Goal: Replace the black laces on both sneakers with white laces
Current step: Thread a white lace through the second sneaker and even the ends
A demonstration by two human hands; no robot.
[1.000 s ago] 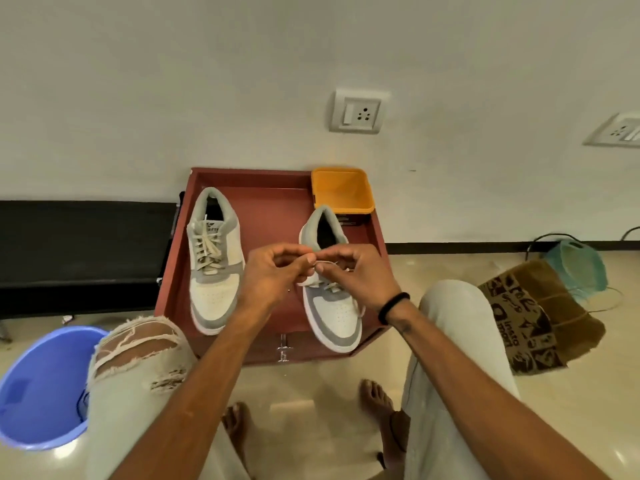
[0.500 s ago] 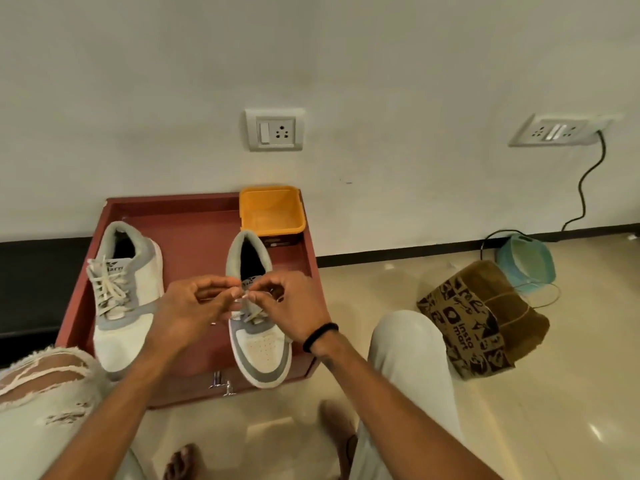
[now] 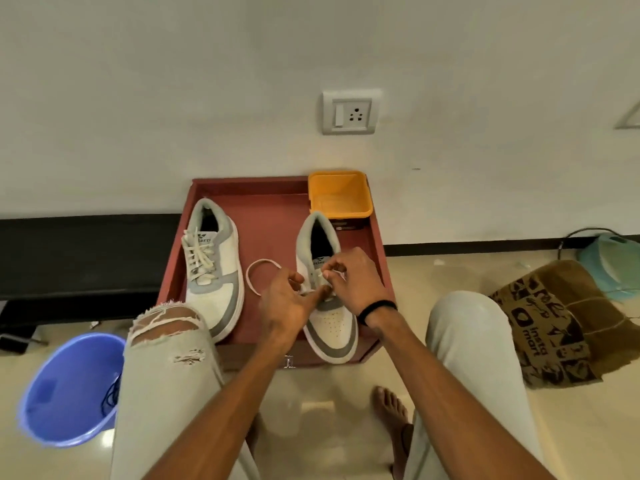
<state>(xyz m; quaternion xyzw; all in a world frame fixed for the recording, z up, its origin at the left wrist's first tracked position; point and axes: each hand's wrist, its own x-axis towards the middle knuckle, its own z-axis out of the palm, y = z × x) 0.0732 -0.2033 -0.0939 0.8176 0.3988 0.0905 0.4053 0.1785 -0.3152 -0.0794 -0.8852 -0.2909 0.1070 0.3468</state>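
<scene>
Right shoe (image 3: 330,317) at 5 o'clock of tray (image 3: 273,216), toe toward person. Right hand (image 3: 353,278) pinches white lace (image 3: 258,275) at upper eyelets; left hand (image 3: 284,303) holds lace taut below, likely to tie it. Slack loops toward 9 o'clock. Left shoe (image 3: 213,268) already laced white.

Your sneakers (image 3: 212,268) look like smooth matt leather with woven cloth laces (image 3: 200,255); the red tray (image 3: 273,216) is matt, the orange tub (image 3: 339,195) and blue bucket (image 3: 65,393) glossy plastic, the floor (image 3: 571,427) polished.
</scene>
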